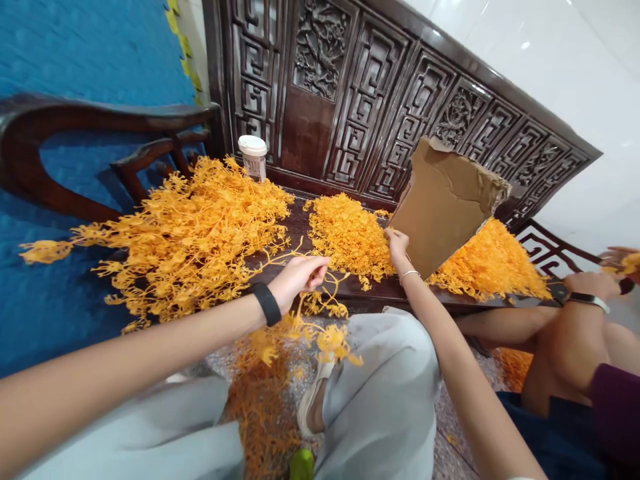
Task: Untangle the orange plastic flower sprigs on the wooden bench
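My left hand (302, 277), with a black band at the wrist, is closed around a branching orange plastic stem (330, 337) that hangs over my knees. To its left lies a tall heap of branched orange pieces (200, 233). A lower pile of small orange pieces (345, 233) sits in the middle of the dark wooden bench (363, 288). At that pile's right edge is my right hand (397, 245), fingers pinched together beside a standing cardboard sheet (440, 207); whatever is between the fingertips is too small to make out.
Another orange pile (490, 263) lies right of the cardboard. A white-lidded tub (254, 157) stands by the carved backrest (307, 137). At the far right, another person's hands (595, 285) hold orange pieces. Orange bits (263, 413) cover the floor below.
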Motion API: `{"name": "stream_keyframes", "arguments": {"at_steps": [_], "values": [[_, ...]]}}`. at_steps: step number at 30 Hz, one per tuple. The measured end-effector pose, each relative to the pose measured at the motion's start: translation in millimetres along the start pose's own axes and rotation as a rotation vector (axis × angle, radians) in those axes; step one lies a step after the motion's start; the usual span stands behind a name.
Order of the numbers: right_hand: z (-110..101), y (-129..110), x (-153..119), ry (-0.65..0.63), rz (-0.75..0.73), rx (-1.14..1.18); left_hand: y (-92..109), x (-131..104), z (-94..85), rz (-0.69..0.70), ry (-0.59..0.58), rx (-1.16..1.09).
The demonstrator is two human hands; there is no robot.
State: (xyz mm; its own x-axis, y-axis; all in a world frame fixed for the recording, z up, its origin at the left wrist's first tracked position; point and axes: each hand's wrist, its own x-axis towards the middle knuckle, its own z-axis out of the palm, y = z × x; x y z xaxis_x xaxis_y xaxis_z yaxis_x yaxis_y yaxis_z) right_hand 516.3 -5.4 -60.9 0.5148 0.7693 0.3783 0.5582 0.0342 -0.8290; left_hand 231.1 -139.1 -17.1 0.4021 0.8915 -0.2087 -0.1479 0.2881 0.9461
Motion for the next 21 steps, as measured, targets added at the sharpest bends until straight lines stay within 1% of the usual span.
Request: {"name": "stream_keyframes", "arguments": {"at_steps": [2, 4, 7, 9, 10, 12, 13, 14, 15, 16, 17, 20, 21], "values": [[3.2, 7.5, 1.2, 0.006, 0.015, 0.017, -9.8, 5.4, -10.8, -0.056, 0.077, 0.002], [10.3, 9.4, 2.7, 0.01, 0.021, 0.044, -20.8, 9.6, -20.4, -0.105, 0.12, 0.031], [19.6, 8.3, 4.9, -0.023, 0.04, 0.089, -32.9, 10.7, -30.4, -0.12, 0.128, 0.083], [22.9, 6.5, 4.5, -0.036, 0.039, 0.122, -36.5, 9.6, -34.5, -0.113, 0.136, 0.1], [23.8, 4.5, 3.3, -0.028, 0.018, 0.134, -37.1, 9.1, -36.2, -0.111, 0.142, 0.104], [24.3, -3.7, -1.9, 0.015, -0.073, 0.151, -36.9, 8.2, -39.3, -0.111, 0.158, 0.105], [24.1, -10.6, -6.2, 0.03, -0.133, 0.161, -36.3, 8.0, -40.5, -0.113, 0.165, 0.101], [23.4, -19.5, -11.9, 0.015, -0.188, 0.181, -35.5, 7.7, -41.6, -0.114, 0.171, 0.094], [22.3, -30.2, -18.9, -0.045, -0.231, 0.207, -34.5, 7.4, -42.4, -0.114, 0.176, 0.087], [20.7, -42.2, -27.2, -0.153, -0.264, 0.235, -33.2, 7.1, -42.9, -0.112, 0.181, 0.081], [18.7, -54.9, -36.6, -0.311, -0.286, 0.261, -31.7, 6.8, -43.2, -0.107, 0.186, 0.076], [12.3, -90.1, -67.2, -0.888, -0.33, 0.25, -26.3, 5.7, -43.2, -0.073, 0.198, 0.055], [10.8, -98.7, -76.5, -1.042, -0.337, 0.226, -24.3, 5.4, -43.2, -0.061, 0.199, 0.046]]}}
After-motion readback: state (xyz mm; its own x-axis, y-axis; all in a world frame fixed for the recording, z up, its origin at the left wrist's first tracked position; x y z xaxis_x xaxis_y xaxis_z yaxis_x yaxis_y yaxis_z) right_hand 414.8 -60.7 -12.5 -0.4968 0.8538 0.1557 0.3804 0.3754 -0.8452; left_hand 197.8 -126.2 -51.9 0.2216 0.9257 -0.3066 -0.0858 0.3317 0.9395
